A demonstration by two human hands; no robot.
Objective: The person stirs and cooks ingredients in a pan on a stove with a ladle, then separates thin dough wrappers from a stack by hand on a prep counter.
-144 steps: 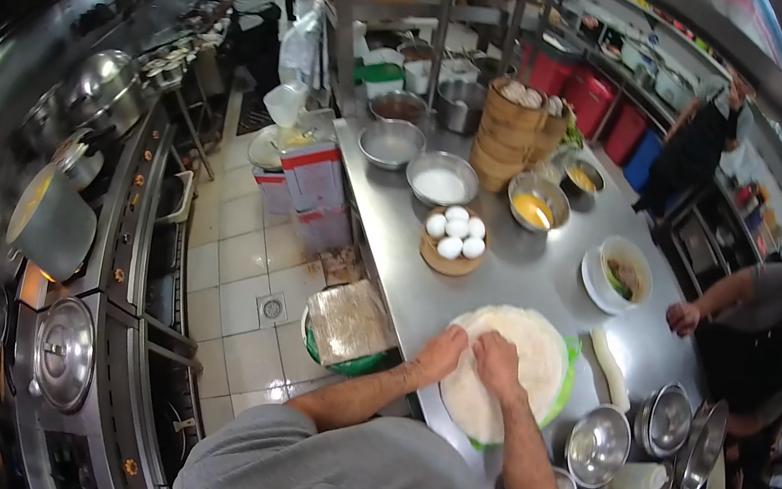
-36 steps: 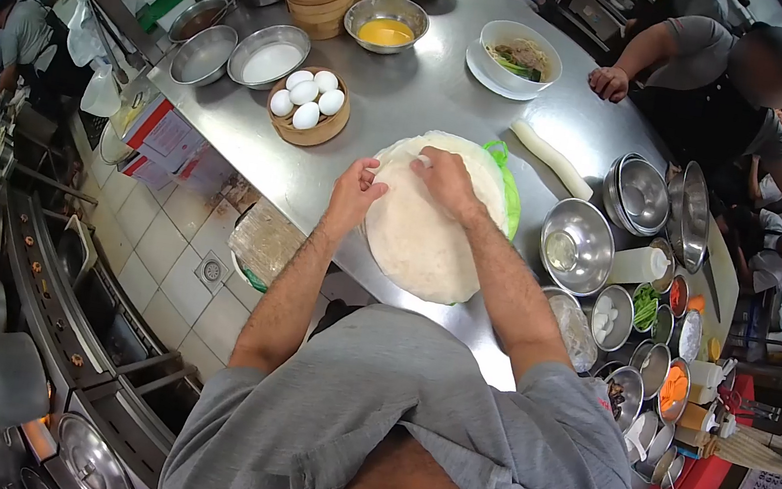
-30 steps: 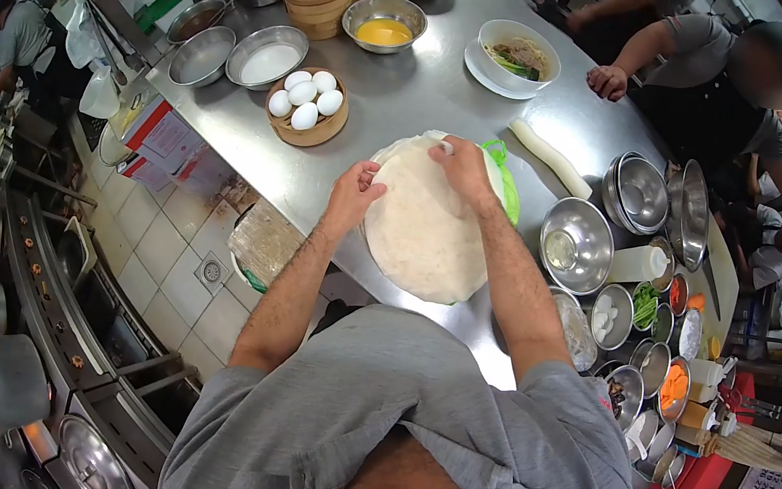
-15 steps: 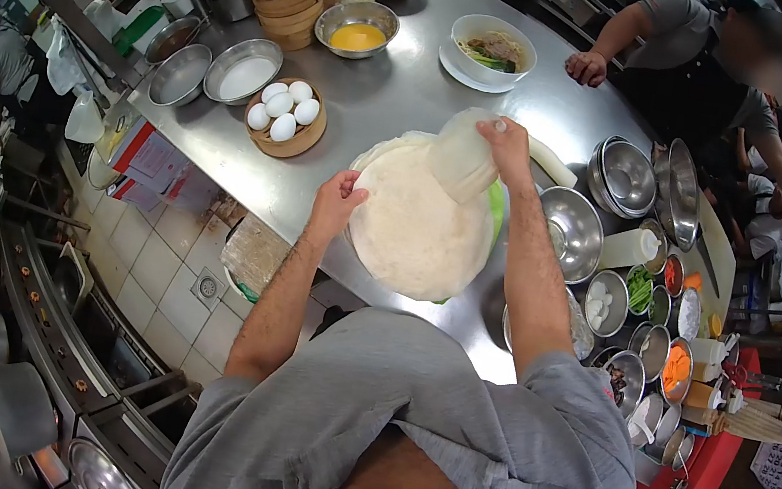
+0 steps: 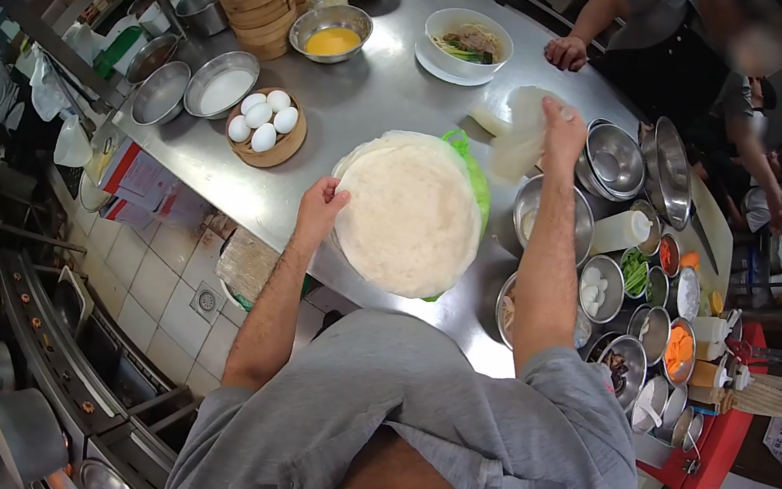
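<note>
A stack of thin round dough wrappers point(image 5: 408, 215) lies near the front edge of the steel table, with a bright green plastic bag point(image 5: 473, 171) showing from under its right side. My left hand point(image 5: 320, 209) pinches the stack's left edge between thumb and fingers. Up and to the right, my right hand point(image 5: 561, 133) is closed on a single loose dough wrapper point(image 5: 518, 137), thin and translucent, which hangs clear of the stack. Behind that sheet, a pale rod-shaped thing point(image 5: 488, 121) is partly hidden.
White eggs in a bamboo steamer point(image 5: 268, 153) sit left. Farther back are a bowl of beaten egg point(image 5: 361, 36) and a noodle bowl point(image 5: 503, 51). Metal bowls point(image 5: 616, 157) and a squeeze bottle point(image 5: 621, 232) crowd the right. A co-worker's hand point(image 5: 566, 53) rests on the far edge.
My right hand has moved right, lifting the dough wrapper off the stack; it now hangs beside it. My left hand stays at the stack's edge. The view has shifted slightly.
</note>
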